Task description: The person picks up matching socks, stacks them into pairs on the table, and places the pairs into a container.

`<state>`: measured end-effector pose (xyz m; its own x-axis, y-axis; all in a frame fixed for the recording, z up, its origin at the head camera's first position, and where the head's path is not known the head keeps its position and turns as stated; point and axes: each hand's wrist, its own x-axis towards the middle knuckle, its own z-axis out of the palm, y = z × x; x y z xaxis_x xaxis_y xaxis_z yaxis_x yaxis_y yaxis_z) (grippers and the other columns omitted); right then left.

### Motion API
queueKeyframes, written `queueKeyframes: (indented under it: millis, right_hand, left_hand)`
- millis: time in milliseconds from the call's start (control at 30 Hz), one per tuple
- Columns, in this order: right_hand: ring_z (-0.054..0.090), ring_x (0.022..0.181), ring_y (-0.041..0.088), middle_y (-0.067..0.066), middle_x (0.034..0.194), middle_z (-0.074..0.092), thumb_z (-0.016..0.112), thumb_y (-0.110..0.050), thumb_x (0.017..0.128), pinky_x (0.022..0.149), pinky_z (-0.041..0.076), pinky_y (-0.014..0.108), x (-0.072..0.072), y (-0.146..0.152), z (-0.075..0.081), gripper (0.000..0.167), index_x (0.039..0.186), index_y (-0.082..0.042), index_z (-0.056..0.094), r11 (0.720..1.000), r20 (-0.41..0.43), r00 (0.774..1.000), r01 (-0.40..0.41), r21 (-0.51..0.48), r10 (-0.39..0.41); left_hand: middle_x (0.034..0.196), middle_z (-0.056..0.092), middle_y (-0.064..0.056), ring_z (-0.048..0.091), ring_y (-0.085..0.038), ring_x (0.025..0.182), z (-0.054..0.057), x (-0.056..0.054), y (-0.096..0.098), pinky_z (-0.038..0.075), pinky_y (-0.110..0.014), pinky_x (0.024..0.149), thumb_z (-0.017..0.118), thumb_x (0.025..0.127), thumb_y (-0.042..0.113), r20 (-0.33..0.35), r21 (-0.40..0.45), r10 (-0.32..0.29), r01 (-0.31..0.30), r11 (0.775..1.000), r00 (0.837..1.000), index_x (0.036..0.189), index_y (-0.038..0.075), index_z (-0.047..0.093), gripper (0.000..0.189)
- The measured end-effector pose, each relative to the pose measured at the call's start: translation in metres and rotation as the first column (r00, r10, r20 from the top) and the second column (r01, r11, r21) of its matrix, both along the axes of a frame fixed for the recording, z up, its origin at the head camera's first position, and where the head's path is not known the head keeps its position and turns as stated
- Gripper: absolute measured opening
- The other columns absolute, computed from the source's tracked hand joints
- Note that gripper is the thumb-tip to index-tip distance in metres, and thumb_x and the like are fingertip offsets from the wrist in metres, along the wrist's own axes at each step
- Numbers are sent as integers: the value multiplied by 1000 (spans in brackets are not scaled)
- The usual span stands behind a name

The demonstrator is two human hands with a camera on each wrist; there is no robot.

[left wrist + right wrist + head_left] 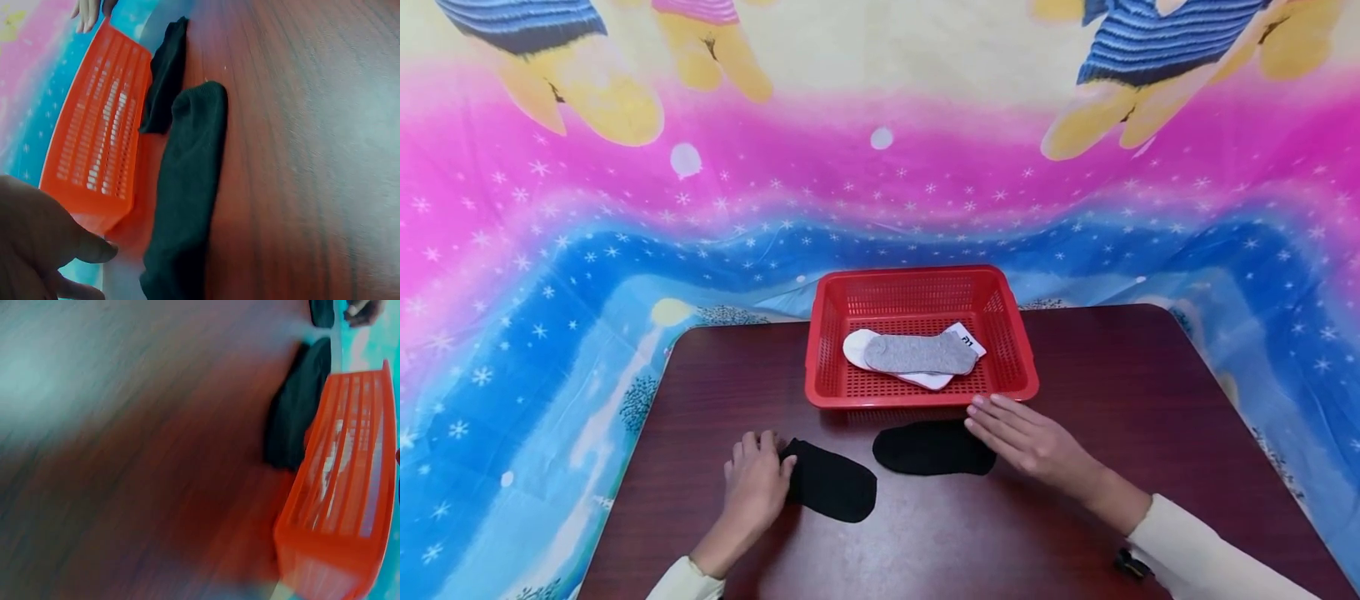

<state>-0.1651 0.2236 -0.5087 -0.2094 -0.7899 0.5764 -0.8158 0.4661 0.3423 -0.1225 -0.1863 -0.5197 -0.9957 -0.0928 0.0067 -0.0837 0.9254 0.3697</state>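
Two black socks lie flat on the table. My left hand (752, 479) is at the outer end of the left black sock (835, 483), its fingers loosely bent; in the left wrist view the thumb (94, 247) shows apart from the fabric. My right hand (1037, 446) has its fingers straight over the outer end of the right black sock (925, 447); whether they touch it I cannot tell. Behind the socks stands a red plastic basket (917, 401), holding a grey sock (917, 354) on top of white ones (856, 346).
A dark brown wooden table (730, 367) carries everything. Its far edge meets a colourful printed cloth (880, 183) hanging behind and at the sides. The basket's front wall (344, 456) rises close to the right black sock.
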Motion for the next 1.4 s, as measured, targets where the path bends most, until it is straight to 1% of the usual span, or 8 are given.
queueKeyframes:
  millis: [200, 267, 433, 533, 833, 1033, 1133, 1400]
  right_hand:
    - [70, 110, 20, 7, 120, 73, 56, -16, 105, 93, 57, 37, 21, -54, -9, 25, 121, -6, 73, 992, 288, 957, -3, -123, 39]
    - [67, 102, 12, -2, 111, 72, 69, -21, 98, 88, 56, 31, 33, -77, -14, 22, 116, -11, 74, 986, 489, 873, 84, -147, -1]
    - [62, 94, 6, -5, 102, 66, 77, -31, 92, 82, 55, 27, 53, -126, -25, 29, 113, -12, 69, 953, 811, 555, 302, 13, -187]
    - [62, 98, 12, -1, 105, 65, 76, -36, 92, 86, 56, 31, 55, -147, -31, 38, 117, -9, 66, 932, 841, 460, 336, 133, -286]
    - [63, 101, 22, 8, 106, 63, 82, -30, 87, 86, 57, 34, 59, -182, -46, 46, 119, -1, 65, 893, 808, 479, 433, 121, -342]
    - [61, 93, 18, 5, 99, 60, 84, -30, 84, 75, 54, 33, 63, -193, -48, 58, 127, 2, 62, 859, 865, 375, 499, 114, -333]
    - [60, 89, 17, 2, 95, 59, 83, -32, 85, 70, 52, 32, 65, -195, -51, 52, 123, -2, 65, 843, 877, 354, 529, 99, -325]
    - [57, 87, 16, -2, 93, 55, 84, -23, 83, 69, 50, 30, 69, -196, -57, 31, 97, -14, 58, 851, 862, 414, 524, 37, -292]
  left_hand:
    - [116, 59, -23, 54, -42, 108, -7, 3, -10, 49, -57, 86, 69, 96, 12, -4, 41, -30, 30, 999, 1000, 125, -3, 61, 33]
    - [111, 61, -23, 55, -41, 103, -11, 4, -11, 50, -55, 84, 70, 95, 9, -22, 19, -55, 55, 998, 998, 121, -3, 62, 30]
    - [104, 61, -23, 56, -40, 95, -22, 5, -7, 52, -54, 77, 72, 91, 5, -106, -38, -107, 103, 994, 989, 116, -6, 62, 29]
    - [102, 60, -23, 54, -40, 93, -29, 5, -4, 51, -53, 76, 73, 88, 1, -146, -53, -124, 117, 992, 982, 115, -7, 62, 30]
    - [107, 61, -24, 53, -40, 94, -30, 5, -5, 51, -53, 80, 75, 86, 1, -37, -22, -86, 86, 996, 996, 124, -8, 61, 41]
    - [97, 61, -18, 56, -36, 91, -25, 6, -9, 49, -51, 87, 75, 81, -5, -18, 38, -96, 96, 995, 995, 111, -7, 62, 33]
    - [90, 59, -13, 60, -32, 87, -24, 7, -10, 52, -49, 83, 75, 77, -8, -32, 65, -111, 113, 992, 993, 101, -2, 62, 28]
    - [85, 62, -7, 61, -24, 82, -24, 9, -15, 50, -40, 69, 76, 74, -9, -35, 140, -117, 120, 983, 993, 92, 5, 63, 27]
